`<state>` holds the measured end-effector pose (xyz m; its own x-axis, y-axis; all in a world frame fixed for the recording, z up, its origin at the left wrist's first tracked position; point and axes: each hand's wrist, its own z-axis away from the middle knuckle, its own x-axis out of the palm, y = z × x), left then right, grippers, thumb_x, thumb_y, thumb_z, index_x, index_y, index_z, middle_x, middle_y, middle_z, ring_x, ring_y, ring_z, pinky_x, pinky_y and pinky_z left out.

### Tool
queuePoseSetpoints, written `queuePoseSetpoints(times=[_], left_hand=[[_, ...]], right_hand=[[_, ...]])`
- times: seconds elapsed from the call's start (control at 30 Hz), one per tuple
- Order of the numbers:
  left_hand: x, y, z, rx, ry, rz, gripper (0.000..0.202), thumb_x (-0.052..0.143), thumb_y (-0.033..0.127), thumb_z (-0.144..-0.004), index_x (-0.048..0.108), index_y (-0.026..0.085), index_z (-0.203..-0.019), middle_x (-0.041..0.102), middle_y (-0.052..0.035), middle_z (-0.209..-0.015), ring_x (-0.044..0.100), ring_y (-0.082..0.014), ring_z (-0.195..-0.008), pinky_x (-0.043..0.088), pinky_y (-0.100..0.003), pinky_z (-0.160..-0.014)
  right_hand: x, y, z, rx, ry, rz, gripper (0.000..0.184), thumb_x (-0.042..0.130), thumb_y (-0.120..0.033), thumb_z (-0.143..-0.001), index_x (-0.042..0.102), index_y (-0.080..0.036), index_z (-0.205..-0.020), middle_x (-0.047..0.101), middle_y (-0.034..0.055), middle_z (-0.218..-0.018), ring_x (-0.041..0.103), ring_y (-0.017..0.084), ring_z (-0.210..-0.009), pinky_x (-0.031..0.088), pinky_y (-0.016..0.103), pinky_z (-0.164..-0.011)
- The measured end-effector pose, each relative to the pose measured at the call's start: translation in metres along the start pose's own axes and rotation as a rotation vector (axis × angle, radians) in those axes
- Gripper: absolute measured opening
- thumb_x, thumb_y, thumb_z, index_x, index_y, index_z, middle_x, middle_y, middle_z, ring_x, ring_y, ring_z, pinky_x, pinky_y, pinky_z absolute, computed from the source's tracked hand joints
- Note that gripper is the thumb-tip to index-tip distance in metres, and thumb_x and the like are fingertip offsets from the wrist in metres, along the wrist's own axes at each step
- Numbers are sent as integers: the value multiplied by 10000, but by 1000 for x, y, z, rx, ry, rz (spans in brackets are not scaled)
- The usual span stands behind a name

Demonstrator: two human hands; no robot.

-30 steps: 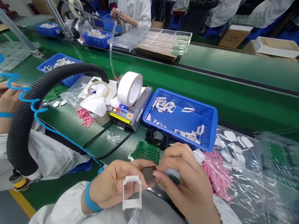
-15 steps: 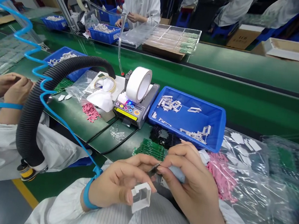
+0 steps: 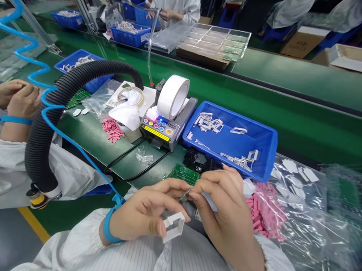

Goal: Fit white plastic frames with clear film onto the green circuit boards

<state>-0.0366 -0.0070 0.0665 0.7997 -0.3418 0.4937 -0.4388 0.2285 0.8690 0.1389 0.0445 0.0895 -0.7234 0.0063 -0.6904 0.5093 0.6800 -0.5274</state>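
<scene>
Between the thumb and fingers of my left hand (image 3: 147,211) is a small white plastic frame (image 3: 174,228), held tilted in front of my chest. My right hand (image 3: 221,208) is closed in a pinch on a small thin dark piece (image 3: 185,195), whose kind I cannot make out. The left fingertips reach to that piece too, so both hands nearly meet there. Just beyond my fingers lie stacked green circuit boards (image 3: 183,174), partly covered by the hands. A blue bin (image 3: 228,140) with several similar white frames stands behind them.
A tape dispenser (image 3: 169,127) carries a roll of white tape (image 3: 173,98). Pink strips (image 3: 261,215) and plastic bags (image 3: 313,227) lie at right. A black hose (image 3: 41,138) and blue coiled cord (image 3: 80,142) cross the left side, near a co-worker's hands (image 3: 23,101).
The white frame has turned slightly in my left hand. Both hands keep their grip close together, and the right fingertips have shifted slightly left. The whole view has moved a little.
</scene>
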Motion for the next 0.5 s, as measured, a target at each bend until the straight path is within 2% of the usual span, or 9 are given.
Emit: queuePoseSetpoints(times=[0.13,0.23,0.33,0.4,0.5], left_hand=[[-2,-6,2,-68,157,84,357,697,491,-679,754,186,-855,506,-130,-1264,497,-315,-1164,400,-410,-972],[-6,-8,2,-99,254,267,399,715,514,-646,745,151,-809,559,-144,-1232,477,-340,-1197,382,-444,-1007],[-17,-7,4,-62,362,401,349,718,473,-666,736,149,-796,606,-115,-1206,477,-322,-1214,344,-456,-1058],[-25,-6,7,-23,450,453,330,708,471,-680,732,160,-790,632,-87,-1183,484,-302,-1213,321,-458,-1081],[-30,-5,9,-33,494,500,325,722,482,-658,726,173,-759,652,-71,-1162,464,-312,-1235,299,-485,-1092]], right_hand=[[7,0,-1,-31,-80,50,135,435,-124,-874,483,-214,-786,556,12,-802,504,179,-819,316,423,-881],[3,-3,2,-32,-203,-40,143,400,-130,-888,456,-205,-781,541,14,-807,474,172,-819,321,407,-853],[5,-2,12,23,-361,-126,153,377,-119,-899,441,-195,-782,525,20,-815,449,162,-801,345,344,-760],[19,4,24,29,-511,-60,162,402,-100,-889,471,-187,-772,534,24,-804,450,161,-768,340,323,-702],[53,19,41,-129,-675,234,166,486,-66,-840,553,-167,-727,563,48,-740,467,186,-727,318,341,-651]])
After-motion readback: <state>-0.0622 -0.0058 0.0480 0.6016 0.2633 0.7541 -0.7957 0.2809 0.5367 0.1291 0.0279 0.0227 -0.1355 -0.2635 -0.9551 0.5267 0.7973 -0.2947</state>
